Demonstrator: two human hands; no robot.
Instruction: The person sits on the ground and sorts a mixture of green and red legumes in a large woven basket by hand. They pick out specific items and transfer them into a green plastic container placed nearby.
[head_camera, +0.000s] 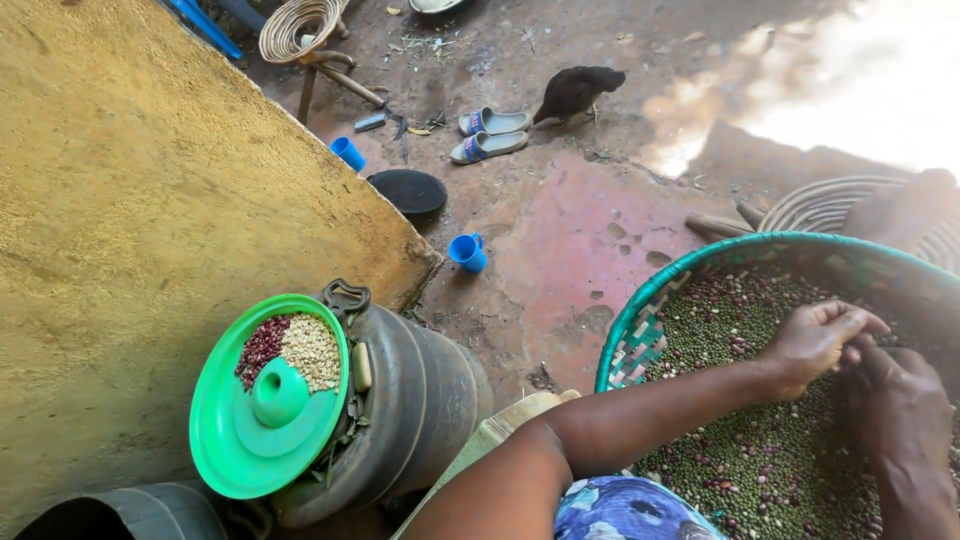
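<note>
- I see my left hand (815, 340) and my right hand (895, 405) close together over a big woven basket (640, 335) with a green and white rim.
- The basket is full of mixed beans (740, 465), small green ones and dark red ones, all loose.
- My left grip has the fingers bunched together, tips down near the beans. I think it is pinching a bean or two, but the tips are too small to be sure.
- My right grip is curled and partly hidden behind the left one. I cannot tell if it holds anything.
- The beans look tiny, hard, light and smooth. I judge they would roll and slip away, so a pinch with fingertips fits one bean, and a cupped palm fits many.
- To my left a green lid (265, 400) sits on a dark pot (420, 400). It carries a pile of red beans (260, 350) touching a pile of pale beans (313, 350).
- Far off, a hen (575, 92) stands by two sandals (490, 135) on the floor.
</note>
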